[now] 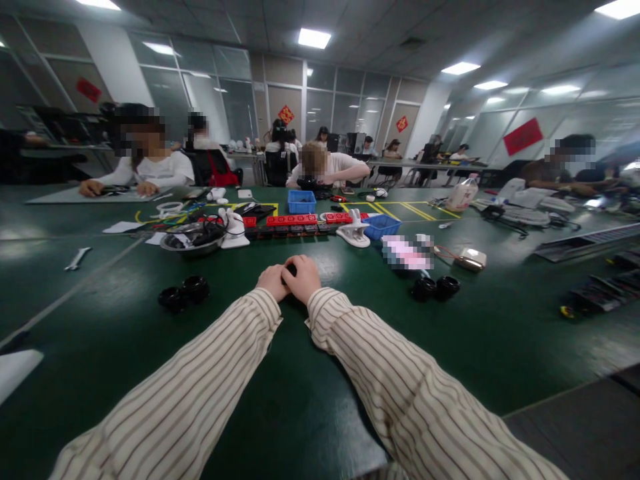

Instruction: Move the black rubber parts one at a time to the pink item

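Assembly workshop; long green worktable, parts bins, seated workers.

Bright, even overhead light from ceiling panels, soft glare on the green table (strongest far left), faint shadows, wide-angle bending at edges, background slightly soft, pixelated patches.

Nothing is coming through readable from where I'm standing: red paper signs are hanging on the glass walls, their characters showing too small to read.

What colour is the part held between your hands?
Black; the small part shows best in the head view.
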{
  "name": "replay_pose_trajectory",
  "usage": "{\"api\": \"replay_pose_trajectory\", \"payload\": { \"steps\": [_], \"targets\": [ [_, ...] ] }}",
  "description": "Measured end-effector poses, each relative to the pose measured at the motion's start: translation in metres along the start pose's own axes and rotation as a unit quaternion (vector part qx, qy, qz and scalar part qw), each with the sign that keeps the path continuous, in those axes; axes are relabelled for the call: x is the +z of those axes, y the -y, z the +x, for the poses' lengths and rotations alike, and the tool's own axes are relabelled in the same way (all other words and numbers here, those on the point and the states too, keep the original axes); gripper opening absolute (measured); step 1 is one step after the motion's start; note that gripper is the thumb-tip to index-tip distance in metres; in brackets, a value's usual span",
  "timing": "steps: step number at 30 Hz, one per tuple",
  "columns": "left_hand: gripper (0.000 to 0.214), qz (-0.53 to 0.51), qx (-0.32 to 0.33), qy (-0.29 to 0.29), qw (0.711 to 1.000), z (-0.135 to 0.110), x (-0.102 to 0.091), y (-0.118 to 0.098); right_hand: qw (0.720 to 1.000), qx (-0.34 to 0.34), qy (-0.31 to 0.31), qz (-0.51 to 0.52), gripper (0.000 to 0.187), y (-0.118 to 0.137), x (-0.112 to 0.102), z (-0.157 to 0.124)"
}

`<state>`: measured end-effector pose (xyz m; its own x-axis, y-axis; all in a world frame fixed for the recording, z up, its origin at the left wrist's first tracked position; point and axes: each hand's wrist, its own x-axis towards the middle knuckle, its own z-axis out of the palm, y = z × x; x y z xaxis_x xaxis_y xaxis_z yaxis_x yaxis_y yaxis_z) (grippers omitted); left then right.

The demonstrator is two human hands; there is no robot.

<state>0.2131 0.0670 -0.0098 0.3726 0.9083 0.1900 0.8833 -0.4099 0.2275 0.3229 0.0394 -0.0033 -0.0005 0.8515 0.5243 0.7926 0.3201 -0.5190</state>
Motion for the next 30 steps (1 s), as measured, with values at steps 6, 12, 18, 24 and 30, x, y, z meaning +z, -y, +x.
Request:
{"api": "replay_pose_trajectory", "payload": {
  "steps": [6, 12, 18, 24, 30],
  "targets": [
    [0.036, -0.003, 0.000, 0.001, 1.000, -0.0016, -0.0021, -0.0013, 1.000, 0.000, 0.007, 0.006, 0.011, 0.0001, 0.0000, -0.0004],
    [0.035, -0.005, -0.004, 0.001, 1.000, -0.0012, -0.0016, -0.0012, 1.000, 0.000, 0.008, 0.007, 0.011, 0.0010, -0.0008, -0.0014],
    [0.035, -0.001, -0.010, 0.002, 1.000, 0.0000, 0.0001, -0.0004, 1.000, 0.004, 0.014, 0.009, 0.011, 0.0022, -0.0025, -0.0009],
    [0.034, 0.005, -0.004, 0.005, 1.000, 0.0013, 0.0011, 0.0005, 1.000, 0.001, 0.016, 0.007, 0.012, 0.0030, -0.0041, -0.0010],
    [0.035, 0.006, -0.006, 0.006, 1.000, 0.0018, 0.0015, 0.0015, 1.000, 0.002, 0.022, 0.010, 0.012, 0.0021, -0.0025, -0.0008]
  ]
}}
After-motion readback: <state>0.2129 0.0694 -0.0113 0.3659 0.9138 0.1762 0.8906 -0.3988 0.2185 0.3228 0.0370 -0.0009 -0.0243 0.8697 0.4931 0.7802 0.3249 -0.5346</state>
